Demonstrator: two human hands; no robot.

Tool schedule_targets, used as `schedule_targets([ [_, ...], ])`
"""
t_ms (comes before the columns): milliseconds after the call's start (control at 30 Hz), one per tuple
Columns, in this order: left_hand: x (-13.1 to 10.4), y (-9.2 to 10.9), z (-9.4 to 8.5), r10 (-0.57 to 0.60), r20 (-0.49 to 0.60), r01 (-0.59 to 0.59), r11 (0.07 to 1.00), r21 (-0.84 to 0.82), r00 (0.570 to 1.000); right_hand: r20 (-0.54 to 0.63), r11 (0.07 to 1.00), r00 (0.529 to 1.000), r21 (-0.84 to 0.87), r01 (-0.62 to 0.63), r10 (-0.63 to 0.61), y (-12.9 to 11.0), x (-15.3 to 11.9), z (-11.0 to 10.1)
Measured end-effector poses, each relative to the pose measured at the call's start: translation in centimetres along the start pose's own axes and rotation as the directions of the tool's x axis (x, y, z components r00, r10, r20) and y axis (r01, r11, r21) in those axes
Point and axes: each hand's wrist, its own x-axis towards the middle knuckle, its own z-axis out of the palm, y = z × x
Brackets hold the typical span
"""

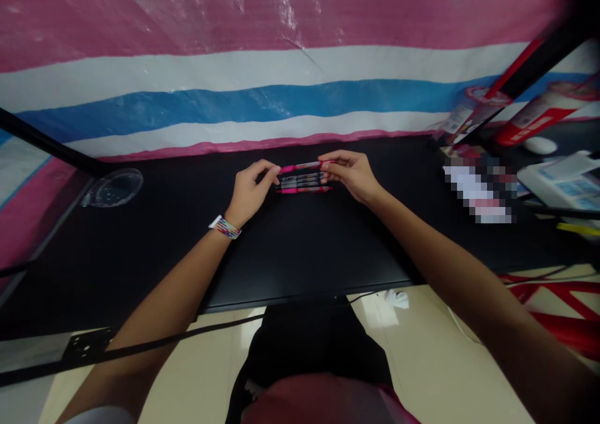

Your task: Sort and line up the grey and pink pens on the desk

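In the head view, a small set of pens lies in a row on the black table (281, 242), about midway along its length and closer to the far edge than to the near edge. The far pink pen (302, 166) slants slightly, its right end nearer the far edge. Next come several dark pens (301, 180), side by side and too fine to count surely, then the near pink pen (304, 190), closest to the near edge.

The left hand (255, 186) pinches the left end of the far pink pen between thumb and forefinger, the other fingers curled beneath. The right hand (349, 174) pinches its right end between thumb and forefinger; its lower fingers are bent beside the right ends of the dark pens, and I cannot tell whether they touch. Whether the far pink pen rests on the table or is raised is also unclear. A multicoloured wristband (227, 226) circles the left wrist.

Near the far left corner is a round clear plastic lid or dish (117, 187). Towards the far right corner stand 2 drinks cups, a clear plastic cup (471, 114) and a red cup (537, 119), with a white rounded object (540, 146) near the latter. Behind the far edge hangs a pink, white and blue striped sheet (234, 105).
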Motion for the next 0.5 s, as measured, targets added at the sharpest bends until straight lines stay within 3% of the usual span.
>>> schedule_targets([
  [133,0.1,-0.3,0.0,0.01,-0.054,-0.015,0.995,-0.097,0.998,-0.009,1.0,1.0,0.016,0.006,-0.006,-0.1,-0.1,0.1],
  [333,0.2,-0.4,-0.4,-0.053,-0.047,0.052,0.998,-0.018,0.997,-0.034,0.999,0.998,-0.005,0.049,-0.05,0.1,0.0,0.0],
  [500,0.5,-1.3,-0.3,-0.058,-0.139,0.04,0.991,-0.128,0.989,-0.138,0.989,0.98,-0.051,0.14,-0.146,0.3,0.6,-0.4],
])
